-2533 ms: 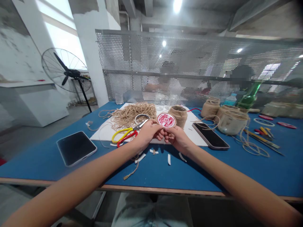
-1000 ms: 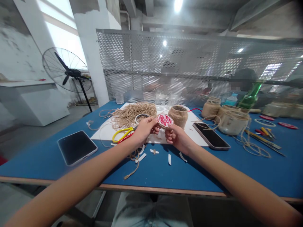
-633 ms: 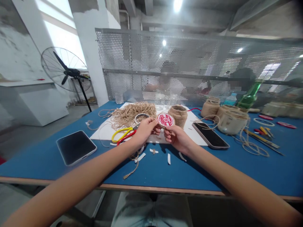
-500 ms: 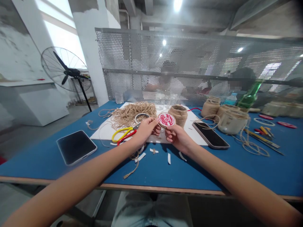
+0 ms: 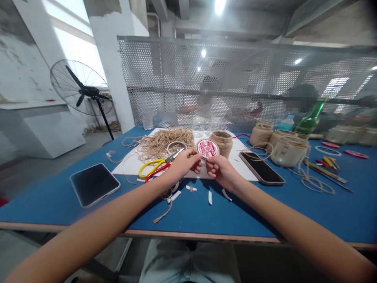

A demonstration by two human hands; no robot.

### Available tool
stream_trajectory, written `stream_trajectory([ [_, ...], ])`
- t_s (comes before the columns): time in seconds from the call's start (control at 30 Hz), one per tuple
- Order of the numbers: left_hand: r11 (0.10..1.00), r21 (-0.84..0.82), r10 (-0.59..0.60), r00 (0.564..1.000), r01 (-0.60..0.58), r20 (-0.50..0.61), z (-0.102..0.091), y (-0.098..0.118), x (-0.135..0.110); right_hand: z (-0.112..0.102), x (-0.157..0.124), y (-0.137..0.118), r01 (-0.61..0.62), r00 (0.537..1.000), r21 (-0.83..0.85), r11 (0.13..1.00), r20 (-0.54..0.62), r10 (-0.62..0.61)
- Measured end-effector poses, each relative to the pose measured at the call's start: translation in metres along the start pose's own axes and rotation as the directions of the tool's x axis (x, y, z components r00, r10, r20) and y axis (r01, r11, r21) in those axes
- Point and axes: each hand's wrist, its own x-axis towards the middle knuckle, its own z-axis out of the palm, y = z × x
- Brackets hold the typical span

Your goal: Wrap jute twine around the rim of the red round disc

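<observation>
Both hands meet over the front of the white sheet, at a flat red-and-white disc (image 5: pixel 207 148) that looks like a labelled roll of tape. My left hand (image 5: pixel 188 163) is closed, thumb and fingertips pinching its lower left edge. My right hand (image 5: pixel 219 167) grips the lower edge between thumb and curled fingers. Just behind stands a twine-wrapped jar (image 5: pixel 222 143), partly covered by the disc. Scissors (image 5: pixel 157 167) with yellow and red handles lie left of my left hand. Beyond them are a pale ring (image 5: pixel 176 147) and a heap of twine (image 5: pixel 165 139).
A tablet-like device (image 5: pixel 94 184) lies left and a phone (image 5: pixel 261 168) right. Several paper strips (image 5: pixel 210 197) are scattered in front. Wrapped jars (image 5: pixel 290 151), a green bottle (image 5: pixel 310 118) and tools (image 5: pixel 326 173) occupy the right. A perforated metal screen (image 5: pixel 176 70) borders the back; people sit behind it.
My left hand has shifted slightly right and down along the disc's edge, so more of the scissor blades shows. My right hand stays almost still, holding the disc.
</observation>
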Motion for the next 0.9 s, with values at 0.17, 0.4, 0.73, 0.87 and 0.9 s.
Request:
stream_trajectory([
  [0.17, 1.0, -0.007, -0.018, 1.0, 0.018, -0.001, -0.0018, 0.0005, -0.0005, 0.0002, 0.0006, -0.0006, 0.023, 1.0, -0.028, 0.999, -0.006, -0.023],
  [0.4, 0.999, -0.017, -0.034, 0.999, 0.035, 0.015, -0.0034, 0.0037, -0.0019, -0.0001, -0.0006, -0.0019, 0.082, 0.996, -0.089, 0.993, -0.018, -0.084],
  [0.73, 0.992, -0.122, 0.007, 1.0, -0.009, -0.02, -0.001, 0.0024, -0.0039, 0.0013, -0.002, 0.0012, 0.093, 0.996, -0.045, 0.995, 0.016, -0.092],
  [0.87, 0.979, -0.204, -0.006, 1.0, 0.0, -0.028, -0.0011, 0.0024, -0.0036, 0.0021, -0.0015, 0.0006, 0.067, 0.997, -0.046, 0.997, 0.038, -0.065],
  [0.9, 0.977, -0.211, -0.008, 0.999, 0.001, -0.031, -0.0012, 0.0028, -0.0033, 0.002, -0.0009, -0.0004, 0.059, 0.998, -0.049, 0.997, 0.02, -0.058],
])
